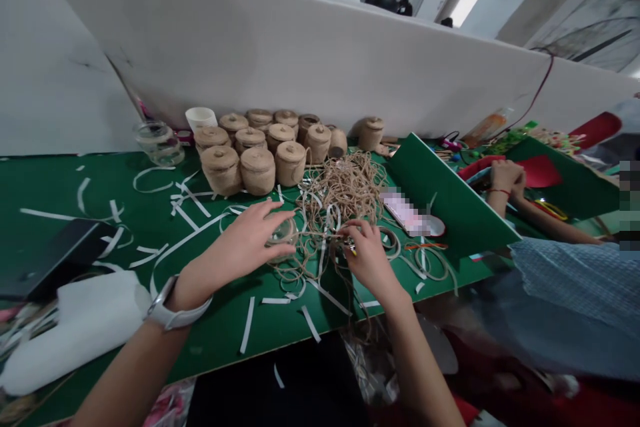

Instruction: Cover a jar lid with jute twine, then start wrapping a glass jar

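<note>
My left hand [245, 240] is open with fingers spread, beside a small clear glass jar [281, 229]. Whether the fingertips touch the glass, I cannot tell. Fingers curled, my right hand [369, 255] pinches a strand of jute twine, which stretches left toward the jar. A small dark and yellow item shows under those fingers, too hidden to name. Just beyond both hands lies a loose heap of jute twine [347, 187], with loops trailing around the jar and over the table's front edge.
Several twine-coloured lidded jars [257, 170] stand behind my left hand on the green table [215, 320]. White paper strips [247, 325] lie scattered about. A phone [403, 212] sits right of the heap, before a green divider board [445, 193]. Beyond it are a co-worker's hands [506, 177].
</note>
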Tool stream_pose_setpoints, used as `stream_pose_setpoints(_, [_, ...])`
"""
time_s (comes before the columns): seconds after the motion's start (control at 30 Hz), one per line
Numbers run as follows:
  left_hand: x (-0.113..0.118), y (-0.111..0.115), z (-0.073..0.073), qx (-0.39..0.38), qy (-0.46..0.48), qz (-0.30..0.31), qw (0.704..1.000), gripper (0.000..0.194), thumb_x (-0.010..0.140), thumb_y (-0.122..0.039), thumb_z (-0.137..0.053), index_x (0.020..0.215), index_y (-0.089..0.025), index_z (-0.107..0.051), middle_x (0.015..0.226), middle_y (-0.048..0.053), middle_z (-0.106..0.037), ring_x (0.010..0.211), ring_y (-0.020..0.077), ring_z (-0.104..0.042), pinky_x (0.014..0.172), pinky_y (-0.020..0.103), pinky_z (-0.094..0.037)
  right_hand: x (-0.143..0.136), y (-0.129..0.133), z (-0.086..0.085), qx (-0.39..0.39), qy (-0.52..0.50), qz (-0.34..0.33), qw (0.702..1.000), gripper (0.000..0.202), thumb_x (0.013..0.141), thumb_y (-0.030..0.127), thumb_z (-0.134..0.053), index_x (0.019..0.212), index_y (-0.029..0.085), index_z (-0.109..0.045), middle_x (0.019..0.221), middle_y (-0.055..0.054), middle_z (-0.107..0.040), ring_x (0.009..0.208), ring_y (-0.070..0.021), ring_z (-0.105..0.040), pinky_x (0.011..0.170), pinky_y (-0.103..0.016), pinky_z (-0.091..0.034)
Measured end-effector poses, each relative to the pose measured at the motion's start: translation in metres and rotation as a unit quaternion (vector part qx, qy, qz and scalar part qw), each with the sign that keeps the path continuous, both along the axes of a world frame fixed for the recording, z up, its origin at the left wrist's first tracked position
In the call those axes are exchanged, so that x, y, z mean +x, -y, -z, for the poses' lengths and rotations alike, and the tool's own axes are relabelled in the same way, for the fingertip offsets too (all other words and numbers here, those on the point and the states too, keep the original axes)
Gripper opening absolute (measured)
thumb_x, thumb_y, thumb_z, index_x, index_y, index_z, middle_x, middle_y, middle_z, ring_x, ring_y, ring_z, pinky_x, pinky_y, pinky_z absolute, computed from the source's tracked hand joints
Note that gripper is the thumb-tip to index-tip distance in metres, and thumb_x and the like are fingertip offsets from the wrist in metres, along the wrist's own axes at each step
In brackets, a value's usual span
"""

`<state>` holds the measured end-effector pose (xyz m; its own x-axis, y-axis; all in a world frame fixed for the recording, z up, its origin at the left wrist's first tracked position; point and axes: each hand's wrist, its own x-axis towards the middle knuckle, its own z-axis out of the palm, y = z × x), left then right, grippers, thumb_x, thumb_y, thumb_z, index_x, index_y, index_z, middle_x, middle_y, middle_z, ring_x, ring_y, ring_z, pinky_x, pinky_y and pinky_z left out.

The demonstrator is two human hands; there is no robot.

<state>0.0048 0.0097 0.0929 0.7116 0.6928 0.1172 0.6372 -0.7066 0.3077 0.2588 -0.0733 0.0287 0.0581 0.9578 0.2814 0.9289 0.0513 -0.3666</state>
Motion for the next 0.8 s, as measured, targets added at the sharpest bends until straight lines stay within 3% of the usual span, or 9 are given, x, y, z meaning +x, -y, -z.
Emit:
stream_pose_setpoints(0.1, [-0.014, 0.01, 0.017, 0.002, 0.032, -0.015, 0.999, 0.07, 0.084, -0.061, -0.057, 0.145, -0.029, -0.041, 0.152, 0.012, -0.04, 0.139, 0.036, -0.036, 0.107, 0.052, -0.04, -0.011, 0.011, -0.005, -0.009, 0.025, 0.007, 1.0, 0.046, 0.076, 0.008, -0.055, 0.121, 0.021, -0.06, 0.132, -0.014, -0.05, 0.107, -0.0329, -0.048, 0.09, -0.053, -0.044])
stream_pose_setpoints(0.17, [-0.019, 0.016, 0.024, 0.021, 0.075, -0.039, 0.996, 0.07, 0.086, -0.057, -0.056, 0.147, -0.03, -0.036, 0.154, 0.01, -0.037, 0.141, 0.0338, -0.034, 0.109, 0.052, -0.039, -0.024, 0.015, -0.011, 0.021, 0.013, 0.006, 1.0, 0.043, 0.083, 0.016, -0.055, 0.126, 0.023, -0.057, 0.138, -0.014, -0.046, 0.113, -0.0333, -0.047, 0.092, -0.055, -0.043])
stream_pose_setpoints(0.33, [-0.011, 0.033, 0.036, 0.136, 0.192, -0.061, 0.97, 0.038, 0.092, -0.037, -0.057, 0.128, -0.025, -0.058, 0.137, 0.009, -0.058, 0.134, 0.0283, -0.045, 0.109, 0.049, -0.041, -0.06, 0.004, -0.018, 0.091, -0.042, -0.099, 0.99, 0.038, 0.094, 0.034, -0.052, 0.13, 0.022, -0.052, 0.135, -0.01, -0.055, 0.131, -0.0273, -0.04, 0.106, -0.047, -0.036])
stream_pose_setpoints(0.47, [0.0, 0.042, 0.047, 0.192, 0.207, -0.089, 0.955, 0.031, 0.089, -0.031, -0.062, 0.119, -0.024, -0.064, 0.122, 0.009, -0.069, 0.119, 0.0278, -0.059, 0.102, 0.049, -0.047, -0.068, -0.008, -0.014, 0.094, -0.099, -0.104, 0.985, 0.018, 0.095, 0.031, -0.051, 0.106, 0.022, -0.061, 0.1, -0.007, -0.069, 0.1, -0.022, -0.059, 0.098, -0.043, -0.039])
stream_pose_setpoints(0.57, [0.004, 0.043, 0.055, 0.19, 0.192, -0.092, 0.958, 0.029, 0.09, -0.029, -0.06, 0.118, -0.023, -0.066, 0.12, 0.009, -0.07, 0.12, 0.0288, -0.059, 0.102, 0.05, -0.047, -0.065, -0.011, -0.013, 0.078, -0.132, -0.102, 0.983, 0.016, 0.096, 0.028, -0.049, 0.086, 0.022, -0.06, 0.087, -0.005, -0.066, 0.088, -0.0205, -0.058, 0.085, -0.037, -0.043])
stream_pose_setpoints(0.7, [0.006, 0.042, 0.057, 0.189, 0.188, -0.091, 0.959, 0.03, 0.09, -0.034, -0.061, 0.116, -0.021, -0.066, 0.121, 0.01, -0.07, 0.125, 0.0303, -0.056, 0.106, 0.053, -0.043, -0.061, -0.011, -0.015, 0.03, -0.194, -0.12, 0.973, 0.019, 0.098, 0.026, -0.041, 0.087, 0.02, -0.055, 0.083, -0.005, -0.063, 0.076, -0.0174, -0.058, 0.071, -0.029, -0.044])
stream_pose_setpoints(0.8, [0.008, 0.042, 0.055, 0.187, 0.184, -0.091, 0.961, 0.028, 0.089, -0.034, -0.062, 0.113, -0.019, -0.066, 0.121, 0.011, -0.07, 0.126, 0.0307, -0.056, 0.106, 0.052, -0.043, -0.06, -0.01, -0.019, -0.016, -0.238, -0.132, 0.962, 0.015, 0.096, 0.031, -0.046, 0.089, 0.021, -0.054, 0.071, 0.001, -0.058, 0.06, -0.0134, -0.053, 0.059, -0.024, -0.04])
